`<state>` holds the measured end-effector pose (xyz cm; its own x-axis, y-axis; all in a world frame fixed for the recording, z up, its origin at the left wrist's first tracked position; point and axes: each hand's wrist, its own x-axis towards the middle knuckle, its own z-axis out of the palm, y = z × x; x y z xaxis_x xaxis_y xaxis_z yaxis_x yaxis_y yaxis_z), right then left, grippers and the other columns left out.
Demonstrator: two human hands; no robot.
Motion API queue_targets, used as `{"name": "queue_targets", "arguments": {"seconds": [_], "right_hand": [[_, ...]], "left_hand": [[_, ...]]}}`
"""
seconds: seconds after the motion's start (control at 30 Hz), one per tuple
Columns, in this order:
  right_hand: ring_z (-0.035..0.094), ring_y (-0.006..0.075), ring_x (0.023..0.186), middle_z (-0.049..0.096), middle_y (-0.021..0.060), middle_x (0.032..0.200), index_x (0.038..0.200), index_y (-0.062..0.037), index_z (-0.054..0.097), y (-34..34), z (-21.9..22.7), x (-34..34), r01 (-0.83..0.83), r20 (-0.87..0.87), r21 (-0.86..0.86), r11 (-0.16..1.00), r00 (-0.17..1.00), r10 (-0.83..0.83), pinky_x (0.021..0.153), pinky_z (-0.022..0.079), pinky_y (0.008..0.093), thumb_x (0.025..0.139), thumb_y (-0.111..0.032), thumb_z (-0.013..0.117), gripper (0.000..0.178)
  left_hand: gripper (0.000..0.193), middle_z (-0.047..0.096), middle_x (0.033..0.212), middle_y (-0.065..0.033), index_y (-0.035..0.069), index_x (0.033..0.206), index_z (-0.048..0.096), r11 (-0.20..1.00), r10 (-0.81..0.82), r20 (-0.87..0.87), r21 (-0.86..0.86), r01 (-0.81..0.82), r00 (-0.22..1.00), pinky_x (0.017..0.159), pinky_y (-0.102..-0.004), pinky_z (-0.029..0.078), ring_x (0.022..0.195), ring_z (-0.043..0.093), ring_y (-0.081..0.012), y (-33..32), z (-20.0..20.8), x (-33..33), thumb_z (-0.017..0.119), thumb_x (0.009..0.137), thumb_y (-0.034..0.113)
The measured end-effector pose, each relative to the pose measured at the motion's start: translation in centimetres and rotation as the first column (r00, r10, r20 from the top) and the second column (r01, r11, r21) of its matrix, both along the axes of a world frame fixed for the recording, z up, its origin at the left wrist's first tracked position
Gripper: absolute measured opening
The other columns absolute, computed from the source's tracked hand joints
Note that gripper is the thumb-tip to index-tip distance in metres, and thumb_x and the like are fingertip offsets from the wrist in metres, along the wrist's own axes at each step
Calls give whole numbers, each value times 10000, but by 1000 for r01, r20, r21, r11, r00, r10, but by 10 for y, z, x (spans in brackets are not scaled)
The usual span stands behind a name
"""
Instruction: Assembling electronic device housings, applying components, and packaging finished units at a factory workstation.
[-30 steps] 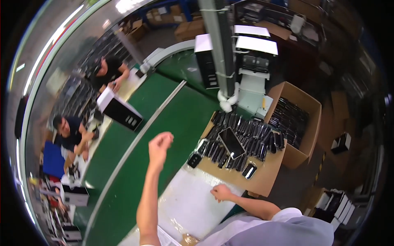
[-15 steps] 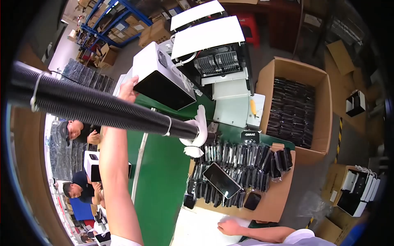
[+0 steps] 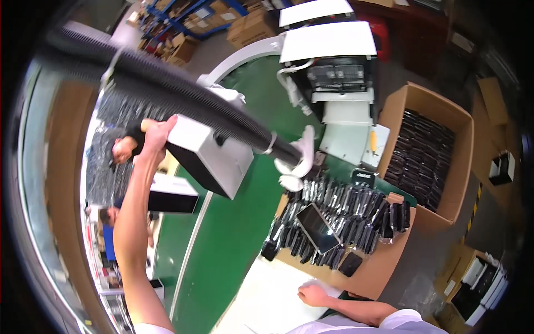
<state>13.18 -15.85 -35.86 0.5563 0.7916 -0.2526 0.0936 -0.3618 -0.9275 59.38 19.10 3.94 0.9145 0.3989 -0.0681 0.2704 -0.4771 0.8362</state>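
Observation:
My left hand (image 3: 158, 136) grips the upper left edge of a white box-shaped device (image 3: 219, 153) with a black face. The device is tilted over the green work surface (image 3: 222, 234); whether its lower edge touches it I cannot tell. A black ribbed hose (image 3: 189, 94) with white ties crosses above it and hides part of its top. My right hand (image 3: 314, 295) rests as a closed fist on a white sheet (image 3: 267, 300) at the near edge. Beyond it, a phone-like black slab (image 3: 318, 228) lies on rows of plastic-wrapped black pieces (image 3: 356, 222) on cardboard.
White devices with open black housings (image 3: 328, 42) stand at the back, a yellow-handled tool (image 3: 373, 142) beside them. A cardboard carton (image 3: 464, 150) of wrapped black pieces stands to the right. Another white device (image 3: 172, 192) and a person (image 3: 125, 147) are at the left.
My left hand has brought the white device left and nearer, away from the open-housing devices at the back. The view has shifted and turned. My right hand stays on the sheet.

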Motion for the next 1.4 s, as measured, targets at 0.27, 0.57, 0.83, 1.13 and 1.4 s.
{"name": "queue_targets", "arguments": {"seconds": [0.27, 0.57, 0.83, 1.13, 1.4], "right_hand": [[593, 254, 1191, 627, 184, 1284, 1292, 70, 566, 68, 90, 85, 400, -837, 321, 858, 544, 60, 1046, 450, 392, 1044, -450, 474, 584], [407, 373, 1393, 397, 277, 1503, 1490, 114, 222, 157, 217, 96, 420, -981, 194, 886, 111, 162, 1164, 316, 454, 945, -593, 560, 955], [528, 344, 1289, 548, 202, 1400, 1393, 44, 468, 138, 199, 86, 222, -765, 112, 969, 641, -58, 1063, 457, 420, 1009, -386, 541, 581], [611, 305, 1188, 621, 135, 1321, 1377, -32, 523, 96, 168, 59, 175, -915, 96, 980, 404, 18, 998, 518, 441, 1028, -395, 429, 512], [627, 290, 1125, 634, 165, 1265, 1285, 54, 549, 151, 67, 96, 221, -910, 165, 961, 410, 62, 992, 514, 393, 1000, -473, 549, 599]], "left_hand": [[510, 391, 483, 86, 52, 473, 486, 855, 142, 86, 492, -166, 986, 430, -282, 222, 468, 328, -36, -3, 73, -335, 770, 863, 215], [322, 515, 490, 9, -4, 583, 641, 961, 109, -19, 259, -101, 994, 446, -259, 313, 503, 427, -31, -56, 56, -581, 809, 811, 149], [387, 552, 510, -134, 14, 584, 652, 951, -82, 157, 307, 31, 984, 487, -343, 407, 460, 530, -234, -57, 3, -630, 782, 799, 309], [399, 566, 548, -190, -17, 587, 624, 921, -62, 350, 381, -82, 935, 516, -424, 431, 506, 576, -354, -68, -9, -639, 758, 815, 282], [320, 585, 637, -98, 60, 634, 610, 763, -384, 196, 618, 190, 902, 806, -405, 438, 745, 572, -293, -148, -149, -703, 699, 875, 249]]}}
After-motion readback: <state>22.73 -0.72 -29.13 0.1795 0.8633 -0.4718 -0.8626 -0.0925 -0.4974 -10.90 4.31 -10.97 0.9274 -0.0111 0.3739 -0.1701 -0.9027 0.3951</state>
